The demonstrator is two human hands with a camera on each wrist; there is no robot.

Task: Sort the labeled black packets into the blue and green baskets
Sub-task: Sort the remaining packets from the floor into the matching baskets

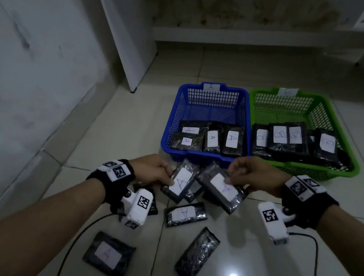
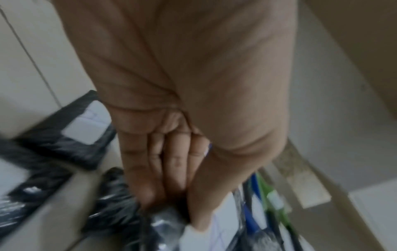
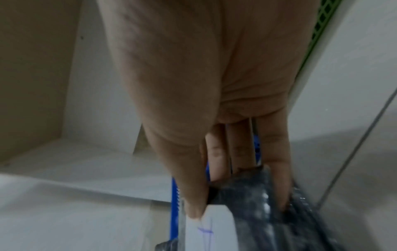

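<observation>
Black plastic packets bearing white labels are shown part-sorted on a tiled floor [image 1: 253, 267]. An A-labelled packet [image 1: 179, 183] is pinched at its edge by the left hand [image 1: 153, 168], thumb on the label; a second A-labelled packet [image 1: 221, 189] is pinched likewise by the right hand [image 1: 255, 174]. Both packets are held just clear of the floor pile, at 6 o'clock from the blue basket [image 1: 174, 119], whose near rim lies just beyond the fingertips. In the wrist views, each thumb is seen pressed on a white label with the fingers curled beneath the packet.

The blue basket, tagged A, already holds several A packets; the green basket [image 1: 326, 111], at 3 o'clock from it, holds B packets. Left on the floor are another A packet [image 1: 186, 214] at 6 o'clock from the held pair, an A packet near the left forearm [image 1: 108, 256], and a packet lying label-down [image 1: 196, 255].

The step in hand is judged to be a two-handed pickup of A packets. A short carry toward 12 o'clock over the blue rim is called for next, followed by release of both packets.
</observation>
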